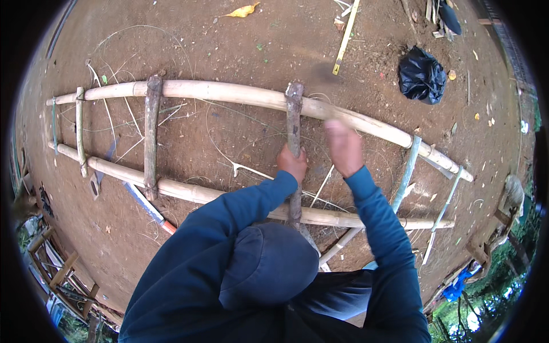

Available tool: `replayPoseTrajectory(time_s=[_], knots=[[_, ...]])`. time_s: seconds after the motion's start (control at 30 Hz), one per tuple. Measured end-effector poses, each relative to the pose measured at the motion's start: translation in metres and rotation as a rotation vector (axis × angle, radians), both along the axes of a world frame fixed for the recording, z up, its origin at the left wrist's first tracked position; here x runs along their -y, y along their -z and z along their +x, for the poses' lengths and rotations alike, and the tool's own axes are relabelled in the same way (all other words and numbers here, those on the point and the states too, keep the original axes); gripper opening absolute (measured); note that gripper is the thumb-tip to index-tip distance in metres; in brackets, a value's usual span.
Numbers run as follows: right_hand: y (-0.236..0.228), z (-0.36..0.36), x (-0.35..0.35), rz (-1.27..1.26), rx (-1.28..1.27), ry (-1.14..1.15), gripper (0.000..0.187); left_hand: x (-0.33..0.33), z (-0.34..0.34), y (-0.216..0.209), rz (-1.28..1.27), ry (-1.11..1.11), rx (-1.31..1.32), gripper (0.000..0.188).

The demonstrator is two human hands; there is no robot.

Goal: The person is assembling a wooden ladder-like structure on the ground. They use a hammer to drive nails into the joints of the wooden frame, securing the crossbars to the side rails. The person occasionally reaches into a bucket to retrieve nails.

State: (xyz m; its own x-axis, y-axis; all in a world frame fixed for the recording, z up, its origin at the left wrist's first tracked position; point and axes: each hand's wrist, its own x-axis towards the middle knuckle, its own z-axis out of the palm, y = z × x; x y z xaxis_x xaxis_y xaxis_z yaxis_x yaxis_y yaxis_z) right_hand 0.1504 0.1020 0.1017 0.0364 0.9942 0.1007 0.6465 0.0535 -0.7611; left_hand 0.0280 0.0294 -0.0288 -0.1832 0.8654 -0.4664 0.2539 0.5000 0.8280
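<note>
A ladder-like frame lies on bare soil: a far bamboo pole (229, 92) and a near bamboo pole (191, 192), joined by rough branch crosspieces. My left hand (293, 162) is wrapped round the middle of one brown branch crosspiece (293, 117), which lies across both poles. Just right of it my right hand (345, 147) is raised, closed and smeared by motion. A faint dark blur shows beyond its fingers, past the far pole; what the hand holds I cannot make out. Another thick crosspiece (152, 126) and a thinner one (80, 131) span the poles on the left.
A saw (147, 206) with an orange handle lies by the near pole. Far off are a yellow measuring tape (346, 40) and a black plastic bag (421, 75). Pale split strips (251, 170) lie inside the frame. Greenish strips (406, 174) cross its right end.
</note>
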Motion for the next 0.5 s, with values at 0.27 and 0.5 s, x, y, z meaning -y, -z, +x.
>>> replayPoseTrajectory(time_s=[0.27,0.5], knots=[[-0.132,-0.027,-0.037,0.119,-0.904,0.134,0.045,0.001,-0.009,-0.008,-0.051,-0.018,-0.049,0.022],[-0.024,-0.001,0.008,-0.346,-0.063,-0.047,0.045,0.009,0.001,0.001,-0.019,-0.014,-0.023,0.020]])
